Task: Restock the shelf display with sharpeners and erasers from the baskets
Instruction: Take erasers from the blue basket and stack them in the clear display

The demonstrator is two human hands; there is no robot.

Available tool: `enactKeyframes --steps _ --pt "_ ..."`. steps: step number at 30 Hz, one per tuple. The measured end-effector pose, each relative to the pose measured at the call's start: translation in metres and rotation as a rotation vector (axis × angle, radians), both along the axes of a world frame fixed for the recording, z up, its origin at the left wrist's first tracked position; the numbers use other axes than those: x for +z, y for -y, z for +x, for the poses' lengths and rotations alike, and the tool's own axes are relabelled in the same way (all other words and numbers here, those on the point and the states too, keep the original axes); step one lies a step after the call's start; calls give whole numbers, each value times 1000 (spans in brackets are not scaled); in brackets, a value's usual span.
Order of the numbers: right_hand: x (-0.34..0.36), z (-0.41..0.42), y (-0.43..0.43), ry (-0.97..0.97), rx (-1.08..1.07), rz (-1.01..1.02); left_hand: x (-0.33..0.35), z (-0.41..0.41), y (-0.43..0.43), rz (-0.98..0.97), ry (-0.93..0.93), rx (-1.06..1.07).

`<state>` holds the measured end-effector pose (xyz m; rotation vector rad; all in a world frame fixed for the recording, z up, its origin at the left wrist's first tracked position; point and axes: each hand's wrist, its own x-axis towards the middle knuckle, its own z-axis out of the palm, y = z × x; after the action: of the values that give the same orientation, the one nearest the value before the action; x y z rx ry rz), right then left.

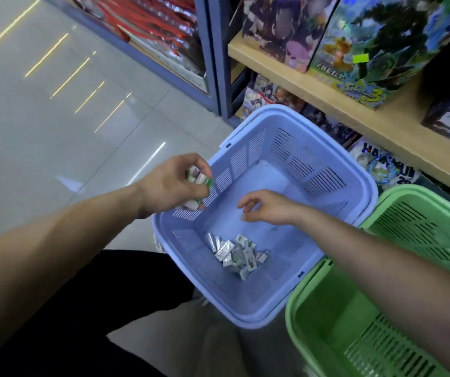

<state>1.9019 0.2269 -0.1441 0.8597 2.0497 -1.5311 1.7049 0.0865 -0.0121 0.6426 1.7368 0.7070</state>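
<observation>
Over the left wall of the blue basket (300, 159), the left hand (169, 183) clutches small wrapped packets (196, 176), half hidden by fingers; the right hand (270, 208) hangs slack, empty, above the blurry pile (236, 253) inside.

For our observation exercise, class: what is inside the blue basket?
On the floor of the blue basket lies a heap of wrapped packets. The right hand and the left hand, gripping more packets, hide parts of it.
</observation>
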Motion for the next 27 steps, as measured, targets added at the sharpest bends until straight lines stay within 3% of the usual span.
enactKeyframes --steps 5,7,12,17,27 --pt "-69 -12 49 271 704 166 -14 3 21 -39 -312 -177" --pt "-77 -10 54 294 813 240 -26 6 22 -7 -388 -262" --pt "-83 -4 55 327 748 267 -53 13 18 52 -423 -422" --pt "-89 -5 55 264 771 333 -63 9 14 70 -445 -435" --pt "-86 -9 48 362 657 193 -60 11 8 13 -415 -409"
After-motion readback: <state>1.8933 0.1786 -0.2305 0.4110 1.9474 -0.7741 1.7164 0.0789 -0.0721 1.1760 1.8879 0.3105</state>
